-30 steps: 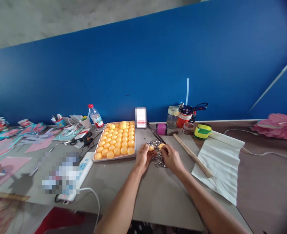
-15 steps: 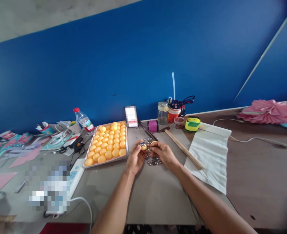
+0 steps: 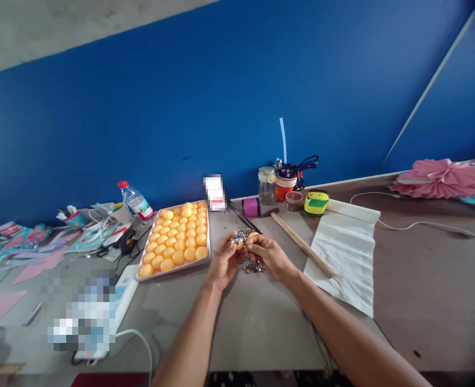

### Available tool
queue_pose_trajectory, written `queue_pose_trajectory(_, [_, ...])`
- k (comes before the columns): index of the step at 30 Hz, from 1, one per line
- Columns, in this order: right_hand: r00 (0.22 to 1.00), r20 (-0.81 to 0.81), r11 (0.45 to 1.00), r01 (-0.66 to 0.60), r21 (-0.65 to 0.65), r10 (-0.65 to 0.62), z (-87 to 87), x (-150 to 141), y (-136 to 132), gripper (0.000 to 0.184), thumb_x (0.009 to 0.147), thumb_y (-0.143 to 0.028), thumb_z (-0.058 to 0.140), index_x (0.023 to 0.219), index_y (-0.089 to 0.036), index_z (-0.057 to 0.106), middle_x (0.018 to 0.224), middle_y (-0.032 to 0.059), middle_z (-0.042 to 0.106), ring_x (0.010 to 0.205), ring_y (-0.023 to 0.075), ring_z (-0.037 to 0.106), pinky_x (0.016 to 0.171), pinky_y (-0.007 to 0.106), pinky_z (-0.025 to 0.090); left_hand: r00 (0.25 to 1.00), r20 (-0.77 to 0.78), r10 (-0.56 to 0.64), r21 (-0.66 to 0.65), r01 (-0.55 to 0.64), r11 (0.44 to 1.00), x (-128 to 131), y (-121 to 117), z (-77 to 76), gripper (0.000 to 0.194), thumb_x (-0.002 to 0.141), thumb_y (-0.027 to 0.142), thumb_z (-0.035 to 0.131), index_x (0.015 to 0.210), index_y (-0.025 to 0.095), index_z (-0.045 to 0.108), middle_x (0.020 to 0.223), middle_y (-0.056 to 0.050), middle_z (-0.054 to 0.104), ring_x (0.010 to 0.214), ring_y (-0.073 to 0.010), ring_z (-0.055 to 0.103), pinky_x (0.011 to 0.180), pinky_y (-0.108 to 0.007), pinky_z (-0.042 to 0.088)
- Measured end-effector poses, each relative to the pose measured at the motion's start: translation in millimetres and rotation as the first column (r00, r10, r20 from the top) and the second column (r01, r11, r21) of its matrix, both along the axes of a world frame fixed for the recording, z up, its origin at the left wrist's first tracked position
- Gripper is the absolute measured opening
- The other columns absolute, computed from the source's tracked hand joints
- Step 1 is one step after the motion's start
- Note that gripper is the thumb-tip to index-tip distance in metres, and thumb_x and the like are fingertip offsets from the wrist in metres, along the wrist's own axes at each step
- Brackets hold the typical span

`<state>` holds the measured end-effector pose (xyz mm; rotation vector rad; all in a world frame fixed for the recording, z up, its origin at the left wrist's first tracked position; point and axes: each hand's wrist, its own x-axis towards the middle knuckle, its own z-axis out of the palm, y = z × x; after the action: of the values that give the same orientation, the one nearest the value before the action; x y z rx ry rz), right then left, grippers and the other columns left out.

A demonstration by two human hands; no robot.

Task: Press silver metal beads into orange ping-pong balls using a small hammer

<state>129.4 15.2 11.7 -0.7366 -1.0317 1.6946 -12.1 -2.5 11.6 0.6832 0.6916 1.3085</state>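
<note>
My left hand point(image 3: 223, 264) is closed around an orange ball point(image 3: 239, 245) whose upper side is partly covered with shiny silver pieces. The fingers of my right hand point(image 3: 273, 259) are pinched together at the right side of that ball; whatever they hold is too small to make out. Loose silver pieces point(image 3: 255, 267) lie in a heap on the table below and behind both hands. Another orange ball, partly hidden, shows just behind my right fingertips. To the left, a shallow white tray point(image 3: 181, 268) holds rows of orange balls point(image 3: 178, 257).
A wooden stick point(image 3: 302, 244) and a white sheet point(image 3: 344, 258) lie to the right. Along the blue wall stand a glass jar point(image 3: 267, 188), a red cup point(image 3: 284, 192) of tools and a yellow tape roll point(image 3: 316, 203). A bottle point(image 3: 138, 203) and power strip point(image 3: 125, 290) are left.
My right fingertips have come slightly closer to the ball in my left hand. The whole view has shifted a little; the tray and table things stay put.
</note>
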Motion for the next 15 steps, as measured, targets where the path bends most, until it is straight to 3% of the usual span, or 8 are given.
queue_pose_trajectory(4, [0.999, 0.032, 0.999, 0.038, 0.03, -0.039, -2.2, -0.8, 0.6, 0.026, 0.062, -0.034, 0.073, 0.07, -0.017, 0.056, 0.056, -0.0058, 0.049, 0.049, 0.0065, 0.039, 0.049, 0.021, 0.028, 1.0, -0.013, 0.013, 0.011, -0.013, 1.0, 0.8, 1.2, -2.3, 0.043, 0.066, 0.025, 0.076, 0.106, 0.022, 0.061, 0.089, -0.002, 0.067, 0.076, -0.0133, 0.061, 0.072, -0.028, 0.046])
queue_pose_trajectory(15, [0.993, 0.106, 0.998, 0.039, 0.042, -0.043, -3.7, 0.9, 2.3, 0.025, 0.063, -0.035, 0.07, 0.071, -0.017, 0.056, 0.06, -0.005, 0.052, 0.053, 0.0075, 0.043, 0.054, 0.022, 0.033, 0.994, -0.107, 0.038, 0.086, -0.029, 0.996, 5.2, 1.8, -7.3, 0.041, 0.066, 0.024, 0.075, 0.105, 0.021, 0.062, 0.092, -0.004, 0.067, 0.078, -0.0156, 0.061, 0.074, -0.031, 0.048])
